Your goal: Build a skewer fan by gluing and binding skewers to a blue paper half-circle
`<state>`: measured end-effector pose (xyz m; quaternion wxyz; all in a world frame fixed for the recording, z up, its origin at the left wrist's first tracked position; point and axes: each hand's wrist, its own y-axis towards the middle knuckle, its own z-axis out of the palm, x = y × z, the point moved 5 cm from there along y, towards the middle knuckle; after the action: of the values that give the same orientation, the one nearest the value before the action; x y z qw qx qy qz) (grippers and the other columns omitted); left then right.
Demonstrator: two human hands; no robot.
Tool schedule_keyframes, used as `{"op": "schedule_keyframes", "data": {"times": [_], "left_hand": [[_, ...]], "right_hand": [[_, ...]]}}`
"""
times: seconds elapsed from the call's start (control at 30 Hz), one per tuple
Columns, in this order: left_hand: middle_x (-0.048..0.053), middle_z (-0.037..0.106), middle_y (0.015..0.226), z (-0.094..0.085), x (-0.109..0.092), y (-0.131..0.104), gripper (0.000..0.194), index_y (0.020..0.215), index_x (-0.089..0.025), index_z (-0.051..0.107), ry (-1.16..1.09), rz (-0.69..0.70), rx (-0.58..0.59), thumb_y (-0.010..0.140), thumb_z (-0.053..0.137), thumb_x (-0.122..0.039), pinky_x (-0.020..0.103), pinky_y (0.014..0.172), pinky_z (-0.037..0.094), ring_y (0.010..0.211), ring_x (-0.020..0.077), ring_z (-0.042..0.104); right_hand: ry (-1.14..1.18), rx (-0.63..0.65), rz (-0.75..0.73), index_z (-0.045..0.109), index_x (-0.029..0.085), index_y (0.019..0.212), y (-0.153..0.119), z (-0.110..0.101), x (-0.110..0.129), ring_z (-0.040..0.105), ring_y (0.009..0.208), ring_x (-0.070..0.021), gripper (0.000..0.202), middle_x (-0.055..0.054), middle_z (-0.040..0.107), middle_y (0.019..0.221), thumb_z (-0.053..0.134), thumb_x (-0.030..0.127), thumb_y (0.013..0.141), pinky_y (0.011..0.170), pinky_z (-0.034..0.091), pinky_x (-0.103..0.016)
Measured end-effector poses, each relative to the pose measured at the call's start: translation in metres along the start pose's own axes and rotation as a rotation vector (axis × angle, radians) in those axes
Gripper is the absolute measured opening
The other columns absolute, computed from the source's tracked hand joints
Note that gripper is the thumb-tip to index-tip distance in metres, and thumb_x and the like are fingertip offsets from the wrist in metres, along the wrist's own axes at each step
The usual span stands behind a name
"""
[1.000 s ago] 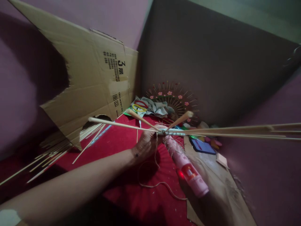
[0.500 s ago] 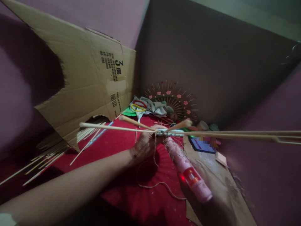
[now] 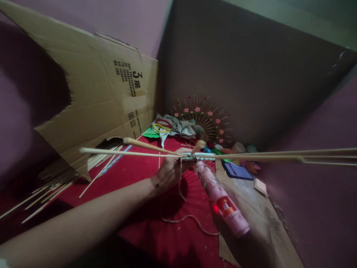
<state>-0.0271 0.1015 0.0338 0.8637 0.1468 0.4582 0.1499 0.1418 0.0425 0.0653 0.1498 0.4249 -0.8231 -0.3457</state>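
My left hand (image 3: 167, 171) reaches in from the lower left, its fingers closed around thin bamboo sticks (image 3: 128, 152) where they meet a pale blue-white ridged strip (image 3: 206, 156). Two sticks point left from the grip. A short thick stick end (image 3: 199, 147) tilts up beside the strip. Longer sticks (image 3: 279, 155) run off to the right edge. Under the crossing, a pink tube (image 3: 220, 197) with a red window slants toward me, thin strands wound about its upper part. A thin twine (image 3: 192, 217) hangs from the crossing onto the red cloth. My right hand does not show.
A cut cardboard sheet (image 3: 97, 82) stands at left, above loose sticks (image 3: 52, 193). Scissors (image 3: 162, 126) lie on grey cloth (image 3: 184, 128). A flower-decorated fan of sticks (image 3: 209, 115) leans behind. A phone-like slab (image 3: 238, 171) rests on cardboard (image 3: 251, 193) at right, over red cloth (image 3: 142, 223).
The stick ends on the left have shifted farther left. The thick stick end at the crossing has also moved left and now stands more upright. The whole view has shifted slightly.
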Motion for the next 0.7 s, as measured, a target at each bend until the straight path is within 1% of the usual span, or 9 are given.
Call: {"op": "schedule_keyframes", "data": {"times": [0.07, 0.17, 0.27, 0.37, 0.47, 0.5, 0.57, 0.63, 0.7], "left_hand": [[0.002, 0.059, 0.066, 0.001, -0.001, 0.000, 0.025, 0.071, -0.015, 0.065, 0.001, -0.004, 0.004, 0.063, 0.074, -0.037, 0.027, 0.063, 0.042, 0.064, 0.0128, 0.052], [0.000, 0.057, 0.064, 0.002, -0.002, 0.001, 0.022, 0.069, -0.016, 0.063, 0.012, -0.018, 0.020, 0.062, 0.074, -0.033, 0.026, 0.062, 0.040, 0.062, 0.0112, 0.049], [-0.001, 0.057, 0.062, 0.003, -0.003, 0.001, 0.018, 0.068, -0.016, 0.062, 0.050, -0.019, 0.032, 0.062, 0.074, -0.027, 0.026, 0.062, 0.040, 0.062, 0.0114, 0.049], [0.000, 0.059, 0.066, 0.004, -0.005, 0.001, 0.016, 0.067, -0.016, 0.060, 0.091, -0.006, 0.046, 0.060, 0.074, -0.021, 0.026, 0.062, 0.040, 0.066, 0.0124, 0.051], [0.002, 0.060, 0.069, 0.006, -0.003, 0.002, 0.019, 0.065, -0.016, 0.057, 0.070, -0.023, 0.062, 0.060, 0.073, -0.024, 0.026, 0.062, 0.042, 0.071, 0.0146, 0.054], [0.002, 0.060, 0.070, 0.006, -0.002, 0.003, 0.020, 0.065, -0.017, 0.056, 0.055, -0.038, 0.067, 0.060, 0.073, -0.026, 0.026, 0.063, 0.042, 0.073, 0.0154, 0.055], [0.002, 0.060, 0.070, 0.006, 0.000, 0.003, 0.021, 0.064, -0.017, 0.054, 0.020, -0.071, 0.061, 0.062, 0.071, -0.028, 0.027, 0.065, 0.044, 0.076, 0.0165, 0.057], [0.002, 0.060, 0.071, 0.005, 0.001, 0.004, 0.020, 0.066, -0.017, 0.054, -0.005, -0.103, 0.045, 0.061, 0.071, -0.027, 0.027, 0.067, 0.045, 0.077, 0.0164, 0.057], [0.000, 0.060, 0.072, 0.002, 0.002, 0.003, 0.020, 0.072, -0.017, 0.057, -0.021, -0.119, 0.019, 0.060, 0.072, -0.022, 0.026, 0.070, 0.046, 0.077, 0.0156, 0.057]], "right_hand": [[-0.005, -0.004, -0.003, 0.049, 0.027, 0.134, -0.002, -0.005, 0.004, 0.070, 0.085, -0.0217, 0.043, -0.006, 0.069, 0.100, 0.044, 0.032, 0.091, 0.067, 0.061, -0.030], [-0.003, -0.008, -0.013, 0.052, 0.027, 0.131, -0.003, -0.006, 0.004, 0.070, 0.082, -0.0210, 0.041, -0.006, 0.070, 0.098, 0.044, 0.032, 0.091, 0.066, 0.061, -0.028], [0.027, -0.022, -0.025, 0.051, 0.026, 0.132, -0.004, -0.006, 0.002, 0.070, 0.078, -0.0224, 0.043, -0.006, 0.071, 0.094, 0.046, 0.031, 0.089, 0.062, 0.061, -0.028], [0.046, -0.020, -0.020, 0.048, 0.024, 0.134, -0.008, -0.010, 0.004, 0.070, 0.079, -0.0241, 0.048, -0.007, 0.071, 0.097, 0.049, 0.028, 0.087, 0.065, 0.061, -0.030], [0.053, -0.001, -0.016, 0.047, 0.025, 0.135, -0.010, -0.009, 0.004, 0.070, 0.084, -0.0241, 0.048, -0.006, 0.070, 0.101, 0.048, 0.027, 0.087, 0.069, 0.062, -0.029], [0.056, 0.005, -0.015, 0.048, 0.026, 0.134, -0.009, -0.004, 0.002, 0.070, 0.084, -0.0237, 0.046, -0.005, 0.070, 0.101, 0.047, 0.028, 0.088, 0.068, 0.062, -0.029], [0.062, 0.017, -0.009, 0.049, 0.029, 0.133, -0.003, 0.013, -0.008, 0.070, 0.083, -0.0226, 0.043, -0.003, 0.070, 0.099, 0.043, 0.029, 0.091, 0.066, 0.062, -0.028], [0.073, 0.037, -0.004, 0.050, 0.030, 0.132, 0.004, 0.037, -0.023, 0.070, 0.080, -0.0215, 0.041, -0.002, 0.071, 0.094, 0.040, 0.032, 0.093, 0.063, 0.062, -0.027], [0.083, 0.057, -0.001, 0.053, 0.029, 0.130, 0.012, 0.062, -0.040, 0.071, 0.073, -0.0201, 0.039, -0.001, 0.072, 0.085, 0.039, 0.034, 0.093, 0.056, 0.061, -0.026]]}}
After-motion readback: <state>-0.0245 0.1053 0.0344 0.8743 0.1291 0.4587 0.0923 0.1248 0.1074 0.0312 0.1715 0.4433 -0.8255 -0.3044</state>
